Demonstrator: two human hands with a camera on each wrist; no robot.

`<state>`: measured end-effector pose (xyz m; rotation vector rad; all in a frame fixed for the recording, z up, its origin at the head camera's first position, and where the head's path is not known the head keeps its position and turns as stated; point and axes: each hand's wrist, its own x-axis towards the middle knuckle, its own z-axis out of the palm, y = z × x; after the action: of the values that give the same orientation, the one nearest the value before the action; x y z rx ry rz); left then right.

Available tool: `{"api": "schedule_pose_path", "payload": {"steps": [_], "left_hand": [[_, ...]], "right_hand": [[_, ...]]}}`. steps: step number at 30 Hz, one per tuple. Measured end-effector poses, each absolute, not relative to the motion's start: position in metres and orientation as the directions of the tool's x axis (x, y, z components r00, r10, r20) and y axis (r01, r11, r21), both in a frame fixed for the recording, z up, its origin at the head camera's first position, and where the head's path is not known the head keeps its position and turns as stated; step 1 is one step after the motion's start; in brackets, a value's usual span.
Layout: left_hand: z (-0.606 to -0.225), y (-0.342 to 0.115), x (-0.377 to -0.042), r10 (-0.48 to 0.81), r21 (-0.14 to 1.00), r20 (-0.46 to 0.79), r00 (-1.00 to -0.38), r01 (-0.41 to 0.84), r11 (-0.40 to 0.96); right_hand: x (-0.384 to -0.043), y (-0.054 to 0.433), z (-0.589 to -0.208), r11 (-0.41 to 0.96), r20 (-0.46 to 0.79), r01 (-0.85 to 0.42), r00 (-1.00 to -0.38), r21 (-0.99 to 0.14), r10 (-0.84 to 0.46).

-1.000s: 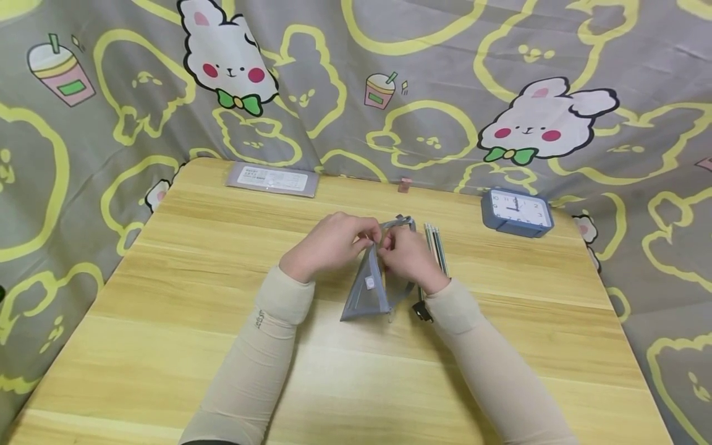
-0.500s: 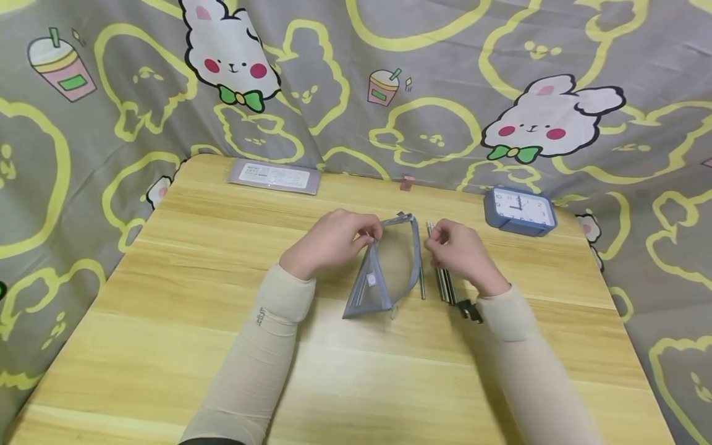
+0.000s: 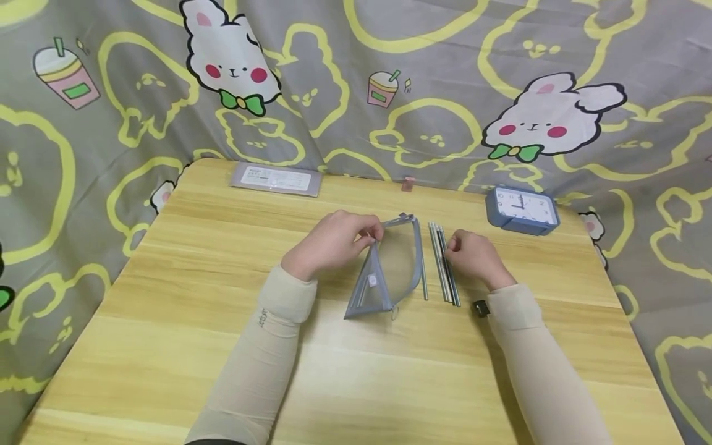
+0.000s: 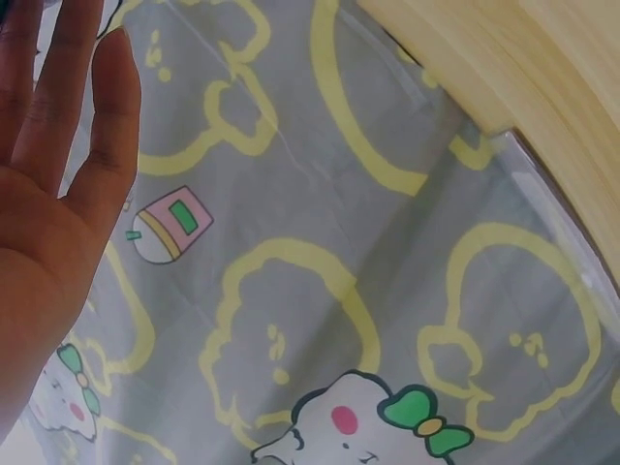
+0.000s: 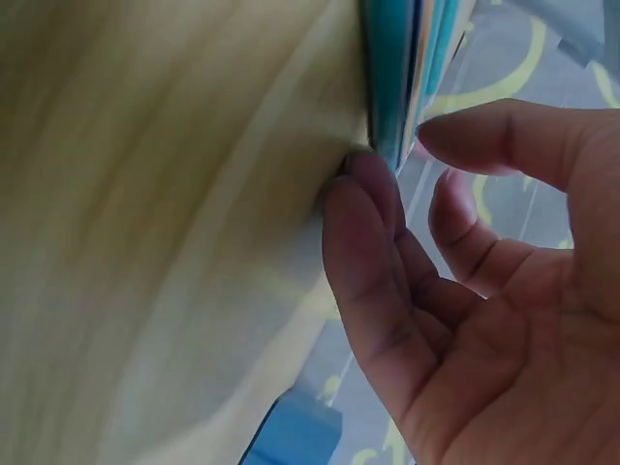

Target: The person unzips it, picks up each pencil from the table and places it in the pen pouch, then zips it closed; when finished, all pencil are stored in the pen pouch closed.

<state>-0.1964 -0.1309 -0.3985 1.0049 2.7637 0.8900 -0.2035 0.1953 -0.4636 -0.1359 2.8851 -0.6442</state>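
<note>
The left hand (image 3: 336,241) pinches the pouch (image 3: 375,296) by its rim between thumb and fingers, apparently to keep the soft mesh raised and its mouth gaping toward the pencils (image 3: 444,266). The right hand (image 3: 475,256) has bent fingers, a narrow gap between thumb and tips, right at the pencils' edge; I cannot tell whether it has hold of any. The pencils lie roughly parallel on the counter (image 3: 356,383), which probably makes them easy to gather; a lone pencil (image 3: 425,284) lies just beside the pouch. The clock (image 3: 523,207) stands farther back.
</note>
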Motion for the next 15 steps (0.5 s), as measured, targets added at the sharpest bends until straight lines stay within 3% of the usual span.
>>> {"api": "schedule_pose_path", "payload": {"steps": [10, 15], "left_hand": [[-0.3970, -0.1306, -0.1957, 0.594, 0.556, 0.122, -0.795, 0.550, 0.623], [-0.3973, -0.1294, -0.1964, 0.599, 0.545, 0.120, -0.792, 0.557, 0.627]], "right_hand": [[-0.2052, 0.1861, -0.4595, 0.941, -0.179, -0.036, -0.979, -0.338, -0.102], [-0.2035, 0.1843, -0.4544, 0.911, -0.160, 0.008, -0.985, -0.413, -0.064]]}}
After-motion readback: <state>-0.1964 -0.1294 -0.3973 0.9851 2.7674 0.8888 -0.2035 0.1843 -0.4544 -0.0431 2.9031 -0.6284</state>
